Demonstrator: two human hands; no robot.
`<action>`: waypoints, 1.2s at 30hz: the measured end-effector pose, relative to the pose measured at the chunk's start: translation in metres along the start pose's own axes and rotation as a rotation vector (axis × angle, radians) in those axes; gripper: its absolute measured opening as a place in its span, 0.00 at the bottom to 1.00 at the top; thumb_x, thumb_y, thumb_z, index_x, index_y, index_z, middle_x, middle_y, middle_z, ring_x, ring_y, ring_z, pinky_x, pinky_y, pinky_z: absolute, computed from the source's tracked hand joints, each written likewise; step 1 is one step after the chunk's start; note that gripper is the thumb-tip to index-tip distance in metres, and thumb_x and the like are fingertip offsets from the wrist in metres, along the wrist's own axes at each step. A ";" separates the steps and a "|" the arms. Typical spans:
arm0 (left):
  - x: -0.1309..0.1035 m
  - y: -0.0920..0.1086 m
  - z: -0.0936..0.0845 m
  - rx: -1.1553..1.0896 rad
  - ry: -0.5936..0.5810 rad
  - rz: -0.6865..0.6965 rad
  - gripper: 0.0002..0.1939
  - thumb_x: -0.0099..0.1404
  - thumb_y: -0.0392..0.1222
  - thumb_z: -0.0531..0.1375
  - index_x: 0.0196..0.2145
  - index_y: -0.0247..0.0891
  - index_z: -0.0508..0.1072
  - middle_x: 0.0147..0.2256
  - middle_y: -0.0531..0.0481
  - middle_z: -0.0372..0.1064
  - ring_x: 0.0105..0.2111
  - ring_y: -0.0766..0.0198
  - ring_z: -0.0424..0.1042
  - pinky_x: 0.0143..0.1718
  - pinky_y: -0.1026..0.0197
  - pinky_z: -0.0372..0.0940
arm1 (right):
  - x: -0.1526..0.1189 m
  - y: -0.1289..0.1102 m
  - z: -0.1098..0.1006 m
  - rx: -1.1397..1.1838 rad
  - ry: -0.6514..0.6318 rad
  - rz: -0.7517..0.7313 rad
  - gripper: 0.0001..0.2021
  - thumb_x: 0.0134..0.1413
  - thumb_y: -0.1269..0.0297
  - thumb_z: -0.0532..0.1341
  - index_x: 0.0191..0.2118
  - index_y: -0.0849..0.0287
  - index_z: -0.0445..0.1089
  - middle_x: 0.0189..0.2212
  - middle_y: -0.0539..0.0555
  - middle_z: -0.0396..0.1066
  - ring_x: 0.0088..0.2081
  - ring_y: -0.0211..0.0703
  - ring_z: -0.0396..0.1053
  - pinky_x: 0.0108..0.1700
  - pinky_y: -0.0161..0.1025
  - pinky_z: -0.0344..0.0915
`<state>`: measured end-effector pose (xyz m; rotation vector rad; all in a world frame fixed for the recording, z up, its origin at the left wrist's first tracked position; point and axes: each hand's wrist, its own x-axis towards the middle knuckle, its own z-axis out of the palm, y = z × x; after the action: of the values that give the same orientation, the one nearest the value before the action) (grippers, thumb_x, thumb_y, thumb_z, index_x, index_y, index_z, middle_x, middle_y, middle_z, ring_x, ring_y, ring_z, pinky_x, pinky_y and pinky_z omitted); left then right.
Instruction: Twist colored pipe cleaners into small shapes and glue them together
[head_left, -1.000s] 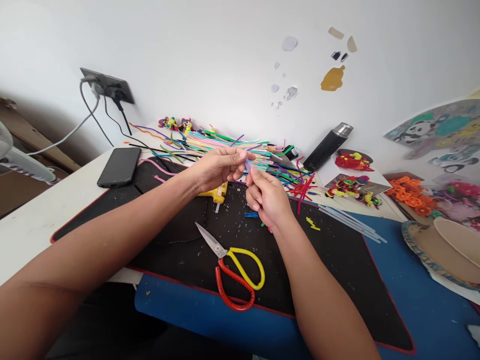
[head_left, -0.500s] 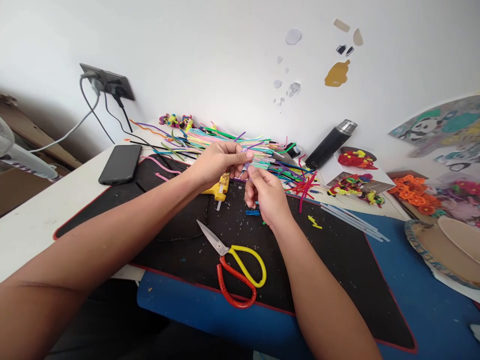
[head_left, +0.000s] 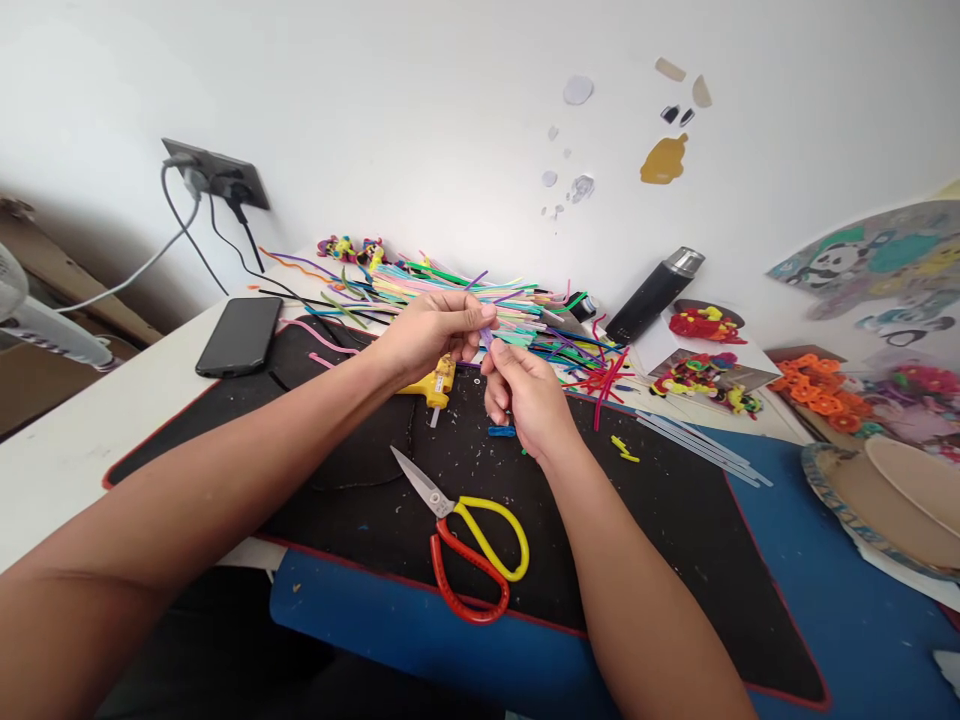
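Note:
Between my two hands is a short purple pipe cleaner [head_left: 486,337], mostly covered by the fingers. My left hand [head_left: 444,325] pinches its upper end between thumb and fingers. Just right of and below that, my right hand [head_left: 525,385] is closed on the lower end. Under the hands, a small folded blue pipe cleaner piece [head_left: 501,431] lies on the black mat [head_left: 360,520]. A yellow glue gun [head_left: 433,386] lies beneath my left wrist, its body partly hidden. Scissors [head_left: 457,520] with one red and one yellow handle rest nearer to me, blades slightly apart.
Behind the hands spreads a pile of coloured pipe cleaners [head_left: 405,290]. A phone [head_left: 240,337] lies at left. To the right are a black flask [head_left: 654,297], clear glue sticks [head_left: 701,447], small yellow pieces [head_left: 624,448], orange flowers [head_left: 817,388] and a round tray [head_left: 840,505].
Both hands have shifted slightly, and a little more of the purple pipe cleaner shows between the fingertips. The whole view has moved a bit; objects on the mat lie as before.

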<state>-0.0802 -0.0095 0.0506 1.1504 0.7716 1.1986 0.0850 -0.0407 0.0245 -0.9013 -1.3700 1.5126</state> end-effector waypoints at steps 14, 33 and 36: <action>0.000 -0.001 0.000 0.060 0.006 0.038 0.20 0.54 0.51 0.74 0.23 0.35 0.73 0.20 0.52 0.68 0.18 0.70 0.67 0.17 0.67 0.57 | -0.006 0.001 0.003 -0.448 0.122 -0.238 0.21 0.69 0.44 0.55 0.32 0.54 0.68 0.13 0.43 0.60 0.15 0.36 0.61 0.21 0.33 0.57; 0.001 -0.005 -0.008 -0.269 -0.271 -0.193 0.16 0.54 0.40 0.76 0.37 0.27 0.81 0.26 0.47 0.75 0.24 0.72 0.71 0.28 0.72 0.67 | -0.005 -0.012 0.002 0.129 -0.044 -0.057 0.22 0.63 0.45 0.63 0.27 0.56 0.62 0.10 0.38 0.50 0.10 0.29 0.50 0.14 0.30 0.48; 0.001 -0.006 -0.006 -0.238 -0.275 -0.188 0.15 0.54 0.40 0.76 0.35 0.28 0.81 0.26 0.45 0.76 0.23 0.72 0.70 0.24 0.73 0.64 | -0.006 -0.014 0.002 0.142 -0.051 -0.043 0.22 0.63 0.45 0.63 0.27 0.56 0.62 0.10 0.38 0.51 0.10 0.29 0.50 0.14 0.30 0.47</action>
<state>-0.0837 -0.0070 0.0430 0.9958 0.5004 0.9239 0.0869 -0.0465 0.0381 -0.7447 -1.2919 1.5881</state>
